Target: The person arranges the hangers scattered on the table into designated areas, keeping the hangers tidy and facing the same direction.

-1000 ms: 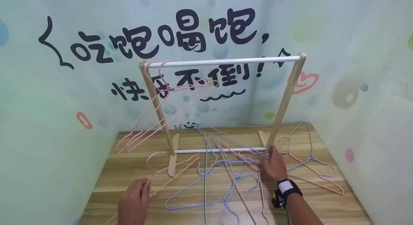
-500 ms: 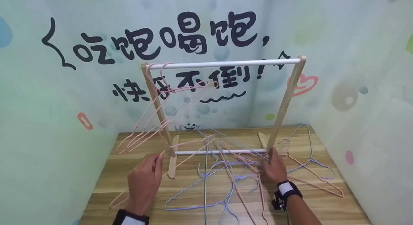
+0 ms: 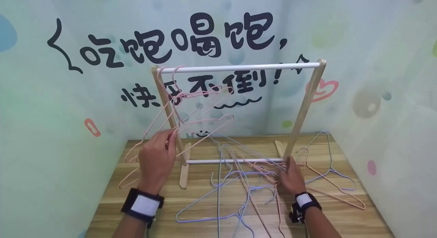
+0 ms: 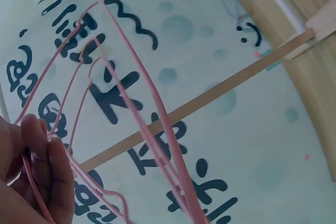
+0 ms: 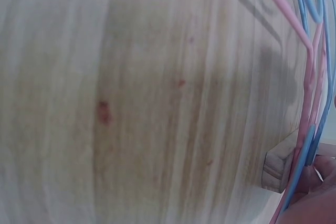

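My left hand (image 3: 158, 156) pinches a pink wire hanger (image 3: 208, 120) by one shoulder, holding it raised beside the left post of a small clothes rack (image 3: 239, 68). The held hanger's hook rises towards the pink hangers (image 3: 199, 94) that hang at the left end of the white top rod. In the left wrist view, the held hanger (image 4: 140, 80) is nearest and overlaps the hung ones. My right hand (image 3: 293, 176) grips the foot of the rack's right post. In the right wrist view, its fingers (image 5: 315, 198) are partly hidden behind pink and blue hangers.
Blue hangers (image 3: 201, 220) and pink hangers (image 3: 336, 177) lie tangled on the wooden table (image 3: 112, 210), under and in front of the rack. Several cross the lower white rod (image 3: 205, 161). A printed wall (image 3: 225, 33) stands close behind the rack.
My left hand has risen and moved right, lifting the pink hanger from low over the table to beneath the hung ones. My right hand stays at the post's foot.
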Tool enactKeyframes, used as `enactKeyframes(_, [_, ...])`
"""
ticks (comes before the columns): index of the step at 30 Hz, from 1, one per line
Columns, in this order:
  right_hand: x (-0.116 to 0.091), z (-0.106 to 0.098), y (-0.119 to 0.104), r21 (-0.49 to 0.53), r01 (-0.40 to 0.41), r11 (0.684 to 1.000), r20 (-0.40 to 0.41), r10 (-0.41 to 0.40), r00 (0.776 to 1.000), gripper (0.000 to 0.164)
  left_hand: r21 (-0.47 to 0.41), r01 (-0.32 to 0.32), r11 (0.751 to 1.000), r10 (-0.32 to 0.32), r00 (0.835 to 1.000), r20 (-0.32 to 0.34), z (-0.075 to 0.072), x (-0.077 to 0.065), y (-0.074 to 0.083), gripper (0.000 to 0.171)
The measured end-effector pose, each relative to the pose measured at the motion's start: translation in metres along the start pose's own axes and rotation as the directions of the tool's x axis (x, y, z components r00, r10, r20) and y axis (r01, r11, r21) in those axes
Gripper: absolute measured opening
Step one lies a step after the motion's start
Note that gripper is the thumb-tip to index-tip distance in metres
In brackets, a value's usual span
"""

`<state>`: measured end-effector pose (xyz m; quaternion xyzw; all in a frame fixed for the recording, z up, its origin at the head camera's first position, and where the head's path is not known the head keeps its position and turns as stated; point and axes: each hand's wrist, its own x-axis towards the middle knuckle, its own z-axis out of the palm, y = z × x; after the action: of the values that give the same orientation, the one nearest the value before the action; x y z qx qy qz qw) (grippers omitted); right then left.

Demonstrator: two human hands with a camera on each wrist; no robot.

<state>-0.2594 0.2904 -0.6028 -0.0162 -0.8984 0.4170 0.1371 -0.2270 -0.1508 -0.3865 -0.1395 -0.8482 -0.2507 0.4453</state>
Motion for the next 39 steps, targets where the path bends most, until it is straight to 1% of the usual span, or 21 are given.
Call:
enactKeyframes(3, [-0.001,-0.001,0.000,-0.002,-0.015,1.000,0.010,0.015,1.000,0.069,0.005,0.022,1.000,-0.022,1.000,0.004,-0.002,0.018,0.004,0.023])
enactKeyframes(8, [0.001,-0.001,0.000,-0.012,-0.029,0.999,0.023,0.030,0.999,0.072,0.014,0.040,0.999,-0.040,0.999,-0.007,-0.004,0.046,0.007,0.024])
enactKeyframes(11, [0.003,0.000,0.000,-0.019,-0.030,0.999,0.019,0.031,0.999,0.073,0.017,0.049,0.999,-0.049,0.999,-0.010,-0.003,0.058,0.009,0.023])
enactKeyframes(15, [0.003,0.001,0.002,-0.016,-0.011,1.000,0.009,0.012,1.000,0.072,0.020,0.070,0.997,-0.070,0.998,-0.001,0.000,0.068,0.015,0.024])
enactKeyframes(22, [-0.001,-0.001,0.003,-0.023,0.002,1.000,-0.006,-0.002,1.000,0.072,0.044,0.125,0.991,-0.127,0.991,0.030,0.009,0.078,0.024,0.027])
enactKeyframes(27, [-0.002,-0.003,-0.002,-0.024,-0.004,1.000,-0.007,0.004,1.000,0.070,0.055,0.141,0.988,-0.143,0.989,0.033,0.017,0.079,0.025,0.026])
enactKeyframes(30, [-0.003,-0.003,-0.003,-0.026,-0.003,1.000,-0.004,0.003,1.000,0.070,0.066,0.156,0.986,-0.159,0.986,0.046,0.021,0.077,0.024,0.027])
enactKeyframes(33, [-0.002,-0.002,-0.002,-0.030,-0.007,1.000,-0.001,0.007,1.000,0.069,0.074,0.178,0.981,-0.182,0.981,0.061,0.024,0.076,0.024,0.028])
enactKeyframes(39, [0.001,0.001,0.002,-0.031,-0.019,0.999,0.000,0.019,1.000,0.068,0.080,0.201,0.976,-0.208,0.974,0.090,0.027,0.077,0.025,0.027])
